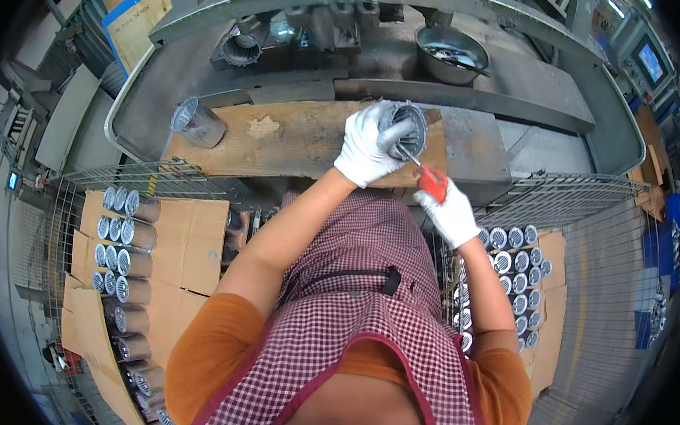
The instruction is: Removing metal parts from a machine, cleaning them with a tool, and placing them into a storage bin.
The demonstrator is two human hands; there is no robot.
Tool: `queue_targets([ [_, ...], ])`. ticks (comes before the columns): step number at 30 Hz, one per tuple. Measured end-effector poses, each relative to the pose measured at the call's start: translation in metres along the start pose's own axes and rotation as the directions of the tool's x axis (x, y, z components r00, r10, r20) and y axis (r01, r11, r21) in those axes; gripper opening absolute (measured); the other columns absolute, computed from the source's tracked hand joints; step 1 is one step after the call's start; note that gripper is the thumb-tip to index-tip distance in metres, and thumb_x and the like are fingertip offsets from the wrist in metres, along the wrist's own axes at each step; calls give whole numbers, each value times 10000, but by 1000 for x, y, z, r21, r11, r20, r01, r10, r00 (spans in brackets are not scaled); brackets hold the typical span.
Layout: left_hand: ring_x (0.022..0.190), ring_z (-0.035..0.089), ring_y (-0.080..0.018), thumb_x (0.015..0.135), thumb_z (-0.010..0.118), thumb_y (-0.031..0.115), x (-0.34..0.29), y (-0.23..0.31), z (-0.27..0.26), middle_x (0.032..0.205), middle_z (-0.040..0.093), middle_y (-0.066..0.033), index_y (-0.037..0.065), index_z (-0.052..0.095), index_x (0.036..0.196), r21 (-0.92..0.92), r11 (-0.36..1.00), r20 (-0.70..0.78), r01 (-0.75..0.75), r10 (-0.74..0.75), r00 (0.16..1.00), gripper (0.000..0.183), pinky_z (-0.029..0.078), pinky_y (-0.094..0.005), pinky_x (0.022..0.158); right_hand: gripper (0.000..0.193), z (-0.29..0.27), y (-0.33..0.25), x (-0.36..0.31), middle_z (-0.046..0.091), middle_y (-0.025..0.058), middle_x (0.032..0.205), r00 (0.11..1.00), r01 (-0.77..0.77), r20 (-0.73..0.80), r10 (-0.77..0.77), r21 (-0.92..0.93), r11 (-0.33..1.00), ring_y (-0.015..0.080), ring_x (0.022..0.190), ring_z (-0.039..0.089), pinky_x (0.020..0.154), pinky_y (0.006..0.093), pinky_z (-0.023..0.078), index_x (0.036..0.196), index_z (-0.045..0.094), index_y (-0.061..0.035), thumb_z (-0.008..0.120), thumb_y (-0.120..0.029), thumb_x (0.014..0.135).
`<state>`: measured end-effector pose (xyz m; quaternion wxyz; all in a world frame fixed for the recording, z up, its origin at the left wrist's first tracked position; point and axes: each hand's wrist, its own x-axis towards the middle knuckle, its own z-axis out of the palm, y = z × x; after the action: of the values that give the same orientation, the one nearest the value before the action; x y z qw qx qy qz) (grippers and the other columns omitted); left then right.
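My left hand [362, 148], in a white glove, is closed around a grey metal cylinder with inner fins [414, 125]. The cylinder's open end is tilted toward me, above the wooden board [306, 136]. In my gloved right hand [450, 218] is a red-handled tool [432, 182] with a thin metal shaft. The shaft points up and left to the cylinder's open end; whether its tip touches the fins is hard to tell. A second metal cylinder [200, 124] rests on the left end of the board.
Wire baskets flank me; cardboard in the left one [186, 250] and right one [550, 303] carries rows of finned cylinders. Behind the board, a metal bowl [449, 55] holding tools and a metal fixture [241, 47] sit on the machine table. A control screen [651, 62] stands far right.
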<state>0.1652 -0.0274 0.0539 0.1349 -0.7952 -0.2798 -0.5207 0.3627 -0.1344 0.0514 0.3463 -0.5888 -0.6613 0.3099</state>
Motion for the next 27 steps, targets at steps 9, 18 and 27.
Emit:
queue_targets([
  [9, 918, 602, -362, 521, 851, 310, 2, 0, 5, 1084, 572, -168, 203, 561, 1141, 40, 999, 14, 8, -9, 1000, 694, 520, -453, 737, 552, -13, -4, 6, 648, 260, 870, 992, -126, -33, 124, -406, 905, 437, 852, 621, 738, 482, 486, 1043, 526, -14, 611, -517, 832],
  [18, 929, 604, -362, 534, 864, 332, -4, -2, 0, 1119, 550, -175, 198, 516, 1150, 14, 1000, -1, 0, 0, 1000, 720, 520, -457, 717, 563, -3, -14, -4, 645, 256, 844, 998, -55, 17, 63, -319, 946, 432, 837, 622, 726, 464, 491, 1004, 535, -13, 638, -531, 811],
  [27, 952, 607, -396, 503, 887, 320, -6, -8, 6, 1133, 555, -205, 156, 496, 1145, -70, 990, -96, 125, -131, 987, 769, 532, -455, 762, 534, -6, -15, 12, 656, 236, 860, 996, -91, -9, 92, -249, 964, 416, 840, 628, 728, 450, 491, 1042, 549, -25, 671, -486, 802],
])
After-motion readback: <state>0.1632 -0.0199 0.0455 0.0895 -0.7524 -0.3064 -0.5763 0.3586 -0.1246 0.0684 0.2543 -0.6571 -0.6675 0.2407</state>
